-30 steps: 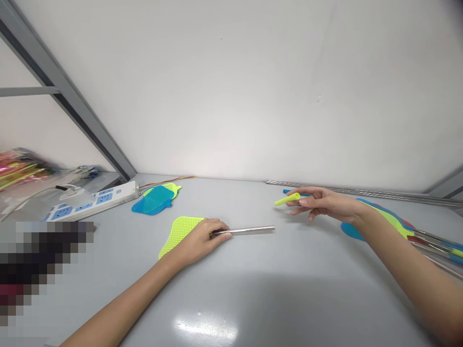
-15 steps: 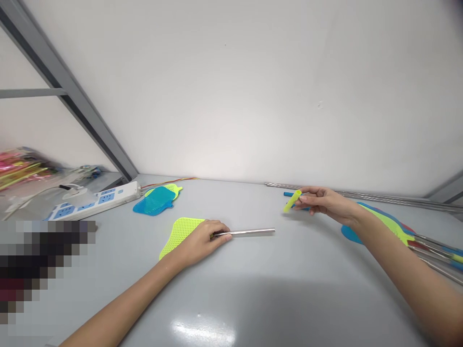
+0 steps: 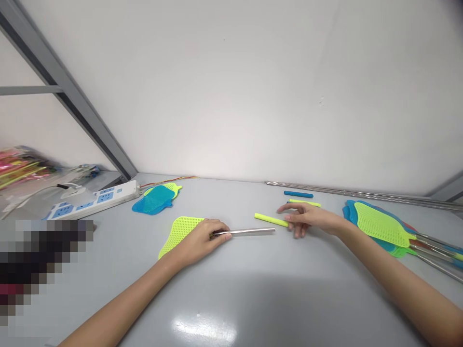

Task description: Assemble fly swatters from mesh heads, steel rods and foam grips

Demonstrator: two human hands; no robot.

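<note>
My left hand [image 3: 203, 239] is closed around the base of a thin metal rod [image 3: 253, 232], which points right. A yellow-green fly swatter head [image 3: 180, 231], with a mesh of small holes, lies partly under that hand; their joint is hidden by my fingers. My right hand [image 3: 307, 219] pinches one end of a yellow-green plastic tube [image 3: 269, 219] between thumb and fingers, with the index finger stretched out above. The tube points left, just above the rod's free end and apart from it.
Beyond my right hand lie a blue tube [image 3: 298, 194] and another yellow-green tube [image 3: 311, 203]. Long metal rods [image 3: 354, 194] run along the wall. Fly swatters [image 3: 383, 226] are stacked at right. Loose swatter heads [image 3: 155, 200] and a power strip [image 3: 117, 193] sit at left.
My right hand has come down and left, and the yellow-green tube has turned from steeply tilted to nearly level, pointing left. My left hand stays on the rod.
</note>
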